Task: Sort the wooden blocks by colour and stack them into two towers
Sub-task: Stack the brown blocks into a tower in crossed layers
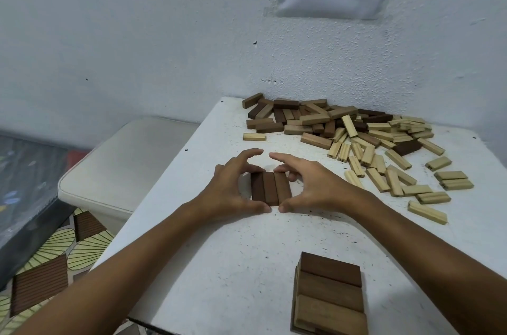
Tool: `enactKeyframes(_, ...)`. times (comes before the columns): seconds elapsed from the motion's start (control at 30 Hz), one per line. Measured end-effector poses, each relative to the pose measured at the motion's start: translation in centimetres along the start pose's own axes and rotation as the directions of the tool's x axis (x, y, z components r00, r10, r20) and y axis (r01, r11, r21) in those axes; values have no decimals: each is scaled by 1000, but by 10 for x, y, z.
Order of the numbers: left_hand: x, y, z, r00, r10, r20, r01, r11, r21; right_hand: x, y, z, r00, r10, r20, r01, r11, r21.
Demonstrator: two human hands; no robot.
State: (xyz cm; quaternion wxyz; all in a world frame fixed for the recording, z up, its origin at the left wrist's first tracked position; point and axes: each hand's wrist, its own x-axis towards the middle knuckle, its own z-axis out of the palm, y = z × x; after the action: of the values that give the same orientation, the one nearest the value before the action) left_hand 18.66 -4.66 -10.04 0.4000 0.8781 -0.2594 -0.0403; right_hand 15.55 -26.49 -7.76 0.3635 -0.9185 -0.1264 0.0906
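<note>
Carrying everything: one white speckled counter (247, 252) against the wall. Lying across its far right: one loose heap of blocks (343, 131), dark ones bunched toward the far left of it, pale ones spilling right and nearer, too many and too overlapped for an exact count, well beyond twenty of each by the look of it. Standing at the near edge, right of centre: one started dark tower (330, 296), three blocks showing on top with long axes running left to right and at least one layer under them, exact height not readable from above. Sitting mid-counter, between the two hands: one row of three dark blocks (271, 188), side by side and touching, long axes running near to far. Framing that row: the left hand (233, 189) on its left side and the right hand (310, 183) on its right, both curled, thumbs nearly meeting at the near ends, fingers touching the far ends, so squeezing the three together rather than spread or flat. Lying equally close to both hands, with the tower nearer the person and to the right, hence closer to the right arm. Judging the coming move: lifting the row as one layer and setting it on the tower, long axes already crossing those of the top layer. No pale tower begun yet.
</note>
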Motion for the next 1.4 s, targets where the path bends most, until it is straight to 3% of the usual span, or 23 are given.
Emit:
enactKeyframes(0.37,8,5,0,1000,-6,27,7,998,-58,0,-3,1,998,-47,-42,47,999,-10)
enactKeyframes(0.7,-5,64,-22,989,138,58,-133,988,-82,-51,-34,-31,975,-117,-191,103,991,-82)
enactKeyframes(1.07,-64,106,0,973,166,160,-151,983,-102,-141,-53,-15,982,-19,-188,2,996,-92)
enactKeyframes(1.4,-91,114,11,965,167,201,-148,983,-105,-172,-52,4,977,5,-212,-9,1000,-22)
